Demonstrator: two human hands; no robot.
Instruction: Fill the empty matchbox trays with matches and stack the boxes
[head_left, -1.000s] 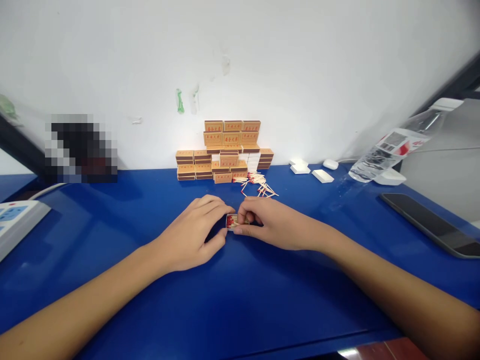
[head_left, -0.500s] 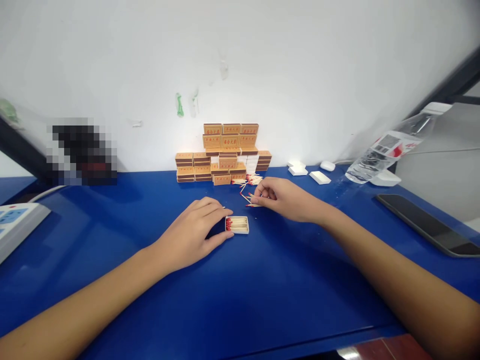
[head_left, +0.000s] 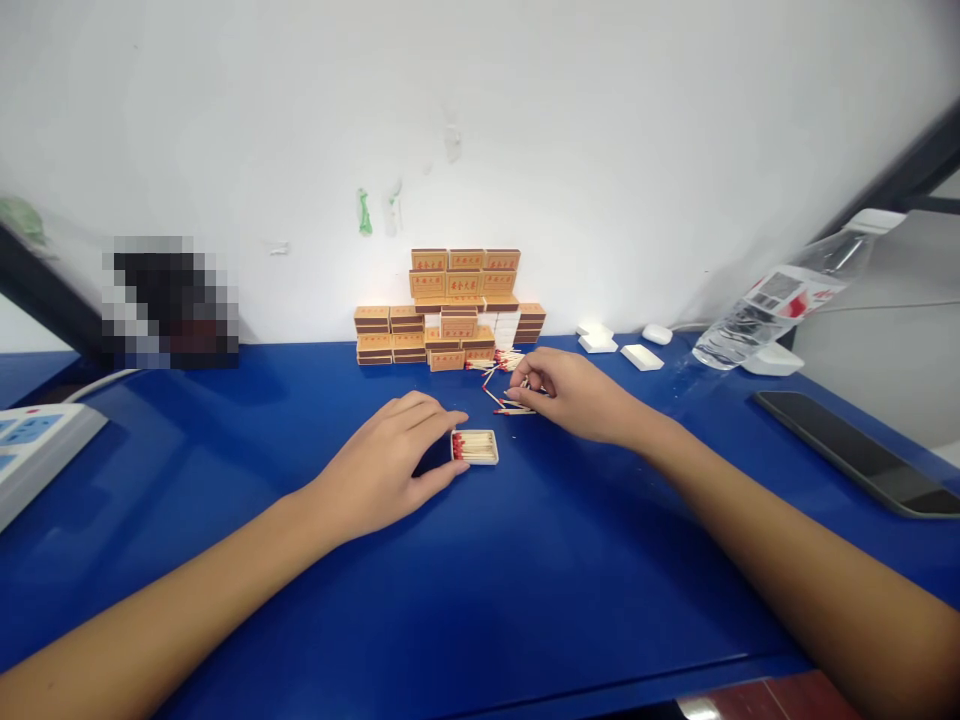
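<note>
My left hand [head_left: 394,465] grips the left end of a small white matchbox tray [head_left: 486,461] between thumb and fingers. Red-headed matches [head_left: 472,445] lie side by side in it, heads to the left. Beyond the tray, my right hand [head_left: 562,392] has thumb and forefinger pinched together at a few loose matches [head_left: 514,410] on the table. A match seems to be between those fingertips, though the fingers partly hide it. Just behind, more matches [head_left: 508,359] lie in a heap.
Orange matchboxes [head_left: 465,285] stand stacked against the white wall. To their right lie white trays [head_left: 597,340], a white rounded case [head_left: 657,334], a leaning plastic bottle [head_left: 780,290] and a phone [head_left: 855,450]. A power strip [head_left: 49,450] sits at the left on the blue table [head_left: 480,600].
My right hand has shifted very slightly among the loose matches, still pinched. My left hand stays on the tray, and its forefinger looks a little straighter. The view has moved slightly.
</note>
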